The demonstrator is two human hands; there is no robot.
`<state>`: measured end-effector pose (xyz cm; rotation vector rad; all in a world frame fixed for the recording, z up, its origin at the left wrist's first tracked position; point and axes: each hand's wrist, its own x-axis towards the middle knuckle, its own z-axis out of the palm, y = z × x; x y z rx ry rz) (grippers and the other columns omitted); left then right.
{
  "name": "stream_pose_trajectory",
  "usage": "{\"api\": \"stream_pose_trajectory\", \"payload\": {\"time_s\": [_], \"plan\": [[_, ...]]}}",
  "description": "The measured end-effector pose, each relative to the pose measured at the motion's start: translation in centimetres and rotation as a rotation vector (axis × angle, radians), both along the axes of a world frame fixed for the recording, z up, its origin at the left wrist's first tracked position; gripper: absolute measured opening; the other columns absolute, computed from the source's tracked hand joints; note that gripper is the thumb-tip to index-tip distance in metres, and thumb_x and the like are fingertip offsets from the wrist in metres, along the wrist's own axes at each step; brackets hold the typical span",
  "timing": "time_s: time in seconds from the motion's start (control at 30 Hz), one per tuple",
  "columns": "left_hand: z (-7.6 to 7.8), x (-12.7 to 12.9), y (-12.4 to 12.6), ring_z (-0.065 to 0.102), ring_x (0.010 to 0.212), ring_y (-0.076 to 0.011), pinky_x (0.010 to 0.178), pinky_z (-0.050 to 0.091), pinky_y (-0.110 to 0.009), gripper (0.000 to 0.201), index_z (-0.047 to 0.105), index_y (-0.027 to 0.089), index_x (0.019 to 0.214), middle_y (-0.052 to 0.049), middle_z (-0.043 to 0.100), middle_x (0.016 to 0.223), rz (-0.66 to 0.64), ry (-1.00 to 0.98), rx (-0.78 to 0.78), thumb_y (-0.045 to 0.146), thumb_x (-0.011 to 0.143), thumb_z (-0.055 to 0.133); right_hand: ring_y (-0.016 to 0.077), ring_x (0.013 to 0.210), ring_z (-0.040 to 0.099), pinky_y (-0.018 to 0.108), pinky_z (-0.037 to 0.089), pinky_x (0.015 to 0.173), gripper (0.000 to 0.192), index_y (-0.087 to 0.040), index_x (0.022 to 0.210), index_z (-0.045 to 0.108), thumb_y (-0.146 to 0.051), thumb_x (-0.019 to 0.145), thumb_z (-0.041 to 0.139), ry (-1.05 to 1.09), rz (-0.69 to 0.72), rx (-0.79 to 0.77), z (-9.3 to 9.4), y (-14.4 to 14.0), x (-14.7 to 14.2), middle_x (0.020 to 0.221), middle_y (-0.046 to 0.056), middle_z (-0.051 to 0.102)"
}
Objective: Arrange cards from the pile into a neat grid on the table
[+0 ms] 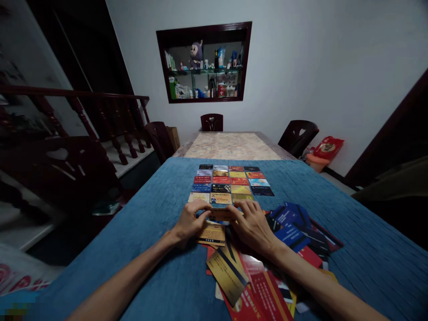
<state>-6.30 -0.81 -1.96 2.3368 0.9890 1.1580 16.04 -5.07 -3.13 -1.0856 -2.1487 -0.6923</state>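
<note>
A grid of several plastic cards (230, 181) lies in neat rows on the blue cloth (143, 249). Just below the grid, my left hand (190, 220) and my right hand (250, 223) together hold a gold-orange card (220, 216) by its two ends, low over the cloth. Another gold card (211, 234) lies under my left hand. A loose heap of blue cards (294, 225) sits to the right of my right hand. Red and gold cards (240, 278) are scattered between my forearms.
Beyond the cloth the table shows a pale patterned top (230, 146). Dark wooden chairs stand at the far end (211, 122), far right (297, 135) and left (60, 165). A wall niche (204, 62) holds bottles and a plush toy. A stair railing (100, 111) runs at left.
</note>
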Motion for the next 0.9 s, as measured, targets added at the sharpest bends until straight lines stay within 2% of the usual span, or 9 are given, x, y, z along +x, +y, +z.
{"api": "stream_pose_trajectory", "payload": {"time_s": [0.2,0.33,0.47,0.63,0.73,0.9], "plan": [[-0.2,0.1,-0.1,0.066,0.081,-0.016,0.083,0.054,-0.031,0.021,0.066,0.018,0.099,-0.003,0.072,0.091,0.022,0.006,-0.013,0.011,0.08,0.059,0.0263,0.095,0.047,0.039,0.038,0.081,0.025,-0.016,0.114,0.059,-0.017,0.091,0.05,0.028,0.006,0.008,0.0,-0.1,0.1,0.107,0.012,0.059],[-0.3,0.1,-0.2,0.065,0.085,-0.0162,0.083,0.054,-0.031,0.021,0.062,0.018,0.1,-0.003,0.07,0.095,0.007,0.028,0.049,0.012,0.081,0.058,0.0261,0.094,0.047,0.04,0.039,0.08,0.027,-0.014,0.115,0.059,-0.017,0.09,0.051,0.023,0.019,0.017,0.3,-0.1,0.2,0.106,0.013,0.06],[-0.2,0.1,-0.2,0.062,0.099,-0.0197,0.092,0.052,-0.036,0.025,0.058,0.018,0.107,-0.007,0.066,0.104,-0.044,0.08,0.169,0.012,0.083,0.056,0.0263,0.094,0.047,0.039,0.039,0.079,0.027,-0.014,0.115,0.059,-0.018,0.089,0.053,0.04,0.015,0.0,0.6,0.1,0.4,0.104,0.012,0.06],[0.0,0.0,0.1,0.052,0.119,-0.0259,0.103,0.047,-0.044,0.049,0.049,0.019,0.126,-0.012,0.053,0.125,-0.024,0.181,0.252,0.012,0.079,0.061,0.0271,0.095,0.047,0.039,0.042,0.079,0.031,-0.014,0.117,0.059,-0.022,0.087,0.057,0.071,0.017,-0.052,0.9,0.7,0.5,0.105,0.013,0.06],[0.2,-0.1,0.5,0.049,0.121,-0.0284,0.103,0.046,-0.048,0.059,0.044,0.02,0.133,-0.013,0.048,0.13,0.0,0.243,0.282,0.013,0.078,0.063,0.0274,0.095,0.047,0.04,0.043,0.079,0.035,-0.014,0.119,0.058,-0.022,0.085,0.058,0.078,0.034,-0.091,1.2,1.2,0.6,0.106,0.013,0.06],[0.6,0.0,1.5,0.05,0.118,-0.0283,0.1,0.047,-0.049,0.056,0.045,0.02,0.134,-0.013,0.05,0.127,-0.006,0.318,0.332,0.014,0.08,0.06,0.028,0.096,0.048,0.04,0.045,0.08,0.035,-0.016,0.117,0.059,-0.024,0.083,0.059,0.063,0.072,-0.146,2.0,2.4,1.3,0.104,0.013,0.059]]}}
